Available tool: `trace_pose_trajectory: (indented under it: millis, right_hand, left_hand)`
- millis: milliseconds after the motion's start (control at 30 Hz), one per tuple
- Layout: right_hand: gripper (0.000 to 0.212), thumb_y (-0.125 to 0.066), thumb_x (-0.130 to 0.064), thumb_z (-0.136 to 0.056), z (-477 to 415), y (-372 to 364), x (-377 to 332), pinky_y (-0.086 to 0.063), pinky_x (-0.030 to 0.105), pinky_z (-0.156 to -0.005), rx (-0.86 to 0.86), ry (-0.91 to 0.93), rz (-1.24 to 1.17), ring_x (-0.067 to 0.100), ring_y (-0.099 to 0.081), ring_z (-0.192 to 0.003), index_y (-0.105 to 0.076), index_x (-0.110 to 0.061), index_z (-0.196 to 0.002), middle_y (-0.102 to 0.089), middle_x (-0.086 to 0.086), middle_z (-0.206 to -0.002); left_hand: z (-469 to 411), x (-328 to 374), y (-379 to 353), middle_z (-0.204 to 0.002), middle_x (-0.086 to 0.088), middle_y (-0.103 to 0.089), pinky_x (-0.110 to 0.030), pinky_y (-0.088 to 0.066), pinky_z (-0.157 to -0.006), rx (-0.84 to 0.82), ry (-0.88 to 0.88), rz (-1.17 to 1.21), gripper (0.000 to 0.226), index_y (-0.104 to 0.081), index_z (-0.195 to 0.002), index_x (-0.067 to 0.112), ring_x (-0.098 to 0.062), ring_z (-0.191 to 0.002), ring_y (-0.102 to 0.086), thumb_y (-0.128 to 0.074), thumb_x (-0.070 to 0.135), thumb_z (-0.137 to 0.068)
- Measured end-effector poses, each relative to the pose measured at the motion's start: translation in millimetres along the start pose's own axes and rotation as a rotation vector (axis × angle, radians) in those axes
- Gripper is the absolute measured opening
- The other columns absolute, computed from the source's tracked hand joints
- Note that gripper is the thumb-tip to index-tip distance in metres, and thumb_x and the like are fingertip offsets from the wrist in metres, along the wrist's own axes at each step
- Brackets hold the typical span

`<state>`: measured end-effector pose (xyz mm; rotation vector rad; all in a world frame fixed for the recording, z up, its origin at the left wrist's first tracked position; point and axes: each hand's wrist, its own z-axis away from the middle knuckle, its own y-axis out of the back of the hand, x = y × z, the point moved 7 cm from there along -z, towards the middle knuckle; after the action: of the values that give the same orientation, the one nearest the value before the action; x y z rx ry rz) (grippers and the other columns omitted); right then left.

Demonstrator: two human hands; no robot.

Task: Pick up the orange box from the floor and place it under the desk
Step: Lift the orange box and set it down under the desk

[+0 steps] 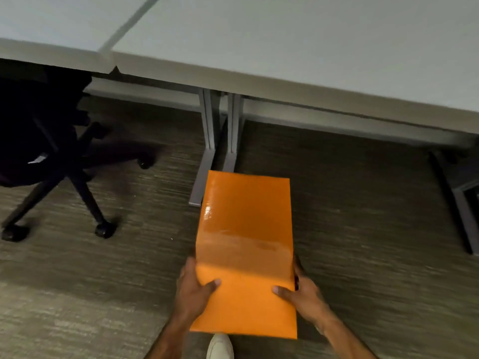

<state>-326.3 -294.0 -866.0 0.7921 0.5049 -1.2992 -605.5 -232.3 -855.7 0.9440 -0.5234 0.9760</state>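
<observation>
A long, glossy orange box (246,229) is held above the carpet, its far end pointing toward the desk legs. My left hand (193,288) grips its near left side, thumb on top. On the near right side my right hand (303,297) holds it the same way. The grey-white desk (298,60) spans the top of the view, with its front edge beyond the box. Dark open floor lies beneath the desk to the right of its grey metal legs (232,130).
A black swivel chair (51,151) on casters stands at the left, partly under a second desk (46,32). Another dark desk leg (458,208) is at the far right. My light shoe (220,347) shows below the box. Striped carpet covers the floor.
</observation>
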Motion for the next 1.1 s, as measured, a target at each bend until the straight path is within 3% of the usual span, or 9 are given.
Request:
trace_pose_trajectory:
  millis: [100, 200, 367, 500, 567, 667, 867, 1033, 1100]
  right_hand:
    - [0.1, -0.079, -0.026, -0.081, -23.1, -2.2, 1.5, -0.039, 0.036, -0.11, 0.038, 0.009, 0.019, 0.019, -0.045, -0.13, -0.009, -0.037, -0.151, -0.045, -0.003, -0.143]
    - [0.107, -0.079, -0.018, -0.08, -53.2, -7.6, 16.7, -0.035, 0.04, -0.114, 0.079, 0.022, 0.024, 0.023, -0.038, -0.14, -0.003, -0.025, -0.156, -0.034, 0.004, -0.156]
    - [0.103, -0.077, -0.022, -0.083, -102.9, -8.2, 54.9, -0.042, 0.047, -0.109, 0.073, 0.012, -0.049, 0.024, -0.044, -0.135, -0.005, -0.037, -0.155, -0.04, 0.0, -0.154]
    - [0.098, -0.075, -0.018, -0.085, -139.0, -3.4, 79.5, -0.047, 0.041, -0.103, 0.063, 0.073, -0.02, 0.019, -0.049, -0.131, -0.009, -0.039, -0.154, -0.043, -0.003, -0.152]
    - [0.1, -0.075, -0.02, -0.084, -158.4, 3.0, 89.6, -0.045, 0.047, -0.105, 0.071, 0.08, 0.036, 0.022, -0.048, -0.133, -0.007, -0.037, -0.155, -0.041, -0.002, -0.154]
    - [0.1, -0.074, -0.018, -0.085, -188.3, 12.8, 103.5, -0.047, 0.045, -0.102, 0.077, 0.069, 0.024, 0.026, -0.046, -0.134, -0.006, -0.035, -0.155, -0.038, 0.001, -0.155]
    - [0.093, -0.071, -0.01, -0.086, -238.2, 29.1, 118.7, -0.048, 0.007, -0.062, 0.056, 0.059, -0.013, 0.015, -0.052, -0.117, -0.011, -0.039, -0.152, -0.05, 0.001, -0.142]
    - [0.09, -0.07, -0.011, -0.087, -267.8, 39.1, 120.8, -0.051, 0.027, -0.071, 0.042, 0.06, -0.048, 0.021, -0.052, -0.123, -0.017, -0.041, -0.152, -0.049, -0.002, -0.142]
    - [0.091, -0.07, -0.012, -0.087, -272.7, 37.9, 125.1, -0.049, 0.026, -0.07, 0.038, 0.055, -0.058, 0.02, -0.051, -0.122, -0.015, -0.044, -0.151, -0.05, -0.002, -0.14]
  left_hand:
    - [-33.7, -2.0, -8.5, -0.133, -0.009, -0.058, -0.036, -0.043, -0.102, -0.023, -0.027, -0.031, 0.084, -0.038, -0.144, 0.018, -0.029, -0.121, -0.055, -0.083, 0.017, -0.073]
    - [-70.3, -7.4, -18.8, -0.144, -0.012, -0.051, -0.033, -0.038, -0.106, 0.0, -0.086, -0.063, 0.094, -0.031, -0.151, 0.016, -0.031, -0.131, -0.05, -0.083, 0.01, -0.073]
    - [-125.5, -31.2, -55.9, -0.149, -0.01, -0.044, -0.038, -0.041, -0.106, -0.037, -0.105, -0.13, 0.098, -0.019, -0.155, 0.028, -0.03, -0.132, -0.046, -0.078, 0.011, -0.079]
    - [-157.2, -56.1, -84.3, -0.145, 0.006, -0.044, -0.032, -0.041, -0.102, -0.071, -0.168, -0.041, 0.092, -0.023, -0.154, 0.029, -0.011, -0.128, -0.042, -0.073, 0.005, -0.081]
    - [-176.3, -67.5, -101.9, -0.154, 0.0, -0.039, -0.035, -0.042, -0.106, -0.086, -0.146, -0.038, 0.091, -0.02, -0.155, 0.025, -0.017, -0.136, -0.04, -0.072, 0.005, -0.083]
    - [-207.8, -76.2, -123.1, -0.155, -0.005, -0.038, -0.022, -0.035, -0.096, -0.064, -0.134, -0.074, 0.091, -0.019, -0.156, 0.025, -0.022, -0.138, -0.041, -0.072, 0.008, -0.085]
    - [-256.9, -75.4, -152.7, -0.142, -0.005, -0.053, -0.048, -0.048, -0.101, -0.075, -0.132, -0.136, 0.084, -0.025, -0.151, 0.035, -0.029, -0.125, -0.054, -0.07, 0.009, -0.085]
    - [-275.2, -77.9, -170.5, -0.137, -0.008, -0.056, -0.046, -0.056, -0.087, -0.065, -0.127, -0.092, 0.082, -0.024, -0.15, 0.037, -0.029, -0.115, -0.059, -0.064, 0.003, -0.087]
    - [-280.5, -81.4, -174.7, -0.139, -0.009, -0.054, -0.045, -0.055, -0.089, -0.061, -0.128, -0.108, 0.081, -0.023, -0.151, 0.033, -0.029, -0.116, -0.058, -0.063, 0.004, -0.087]
